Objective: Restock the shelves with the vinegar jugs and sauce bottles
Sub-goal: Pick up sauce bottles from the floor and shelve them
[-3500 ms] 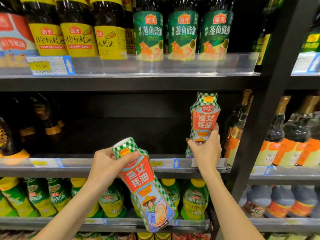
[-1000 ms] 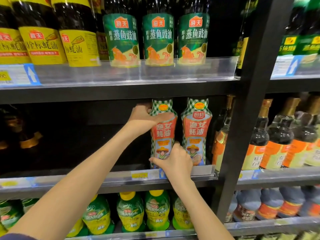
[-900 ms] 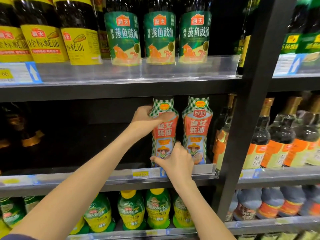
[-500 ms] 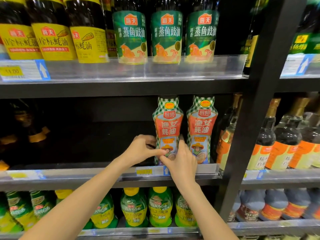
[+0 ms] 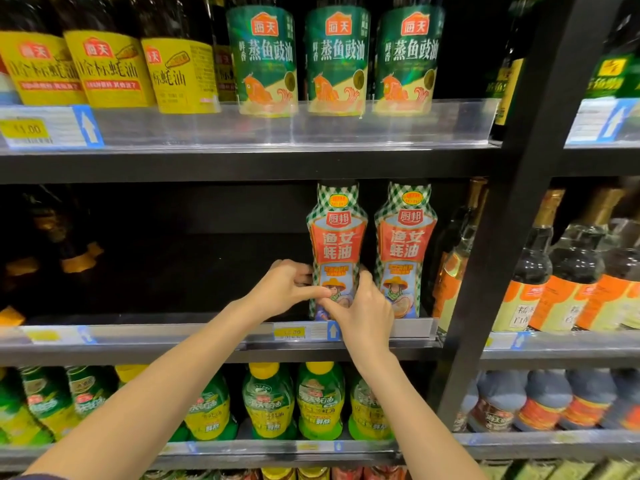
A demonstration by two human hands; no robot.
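Sauce bottle [image 5: 337, 244] held on middle shelf [image 5: 173, 337]

My left fingers [image 5: 296, 268] and right fingers [image 5: 367, 285] curl round its lower half from either side; it stands upright behind the front rail (twin bottle [image 5: 405, 244] just beside).

Two bare forearms [image 5: 166, 393] are shown.
The left hand [image 5: 287, 289] and right hand [image 5: 363, 313] are uncovered, as is each arm along its visible length; a thin edge of dark sleeve [image 5: 40, 477] is seen on the left arm at the lower corner.
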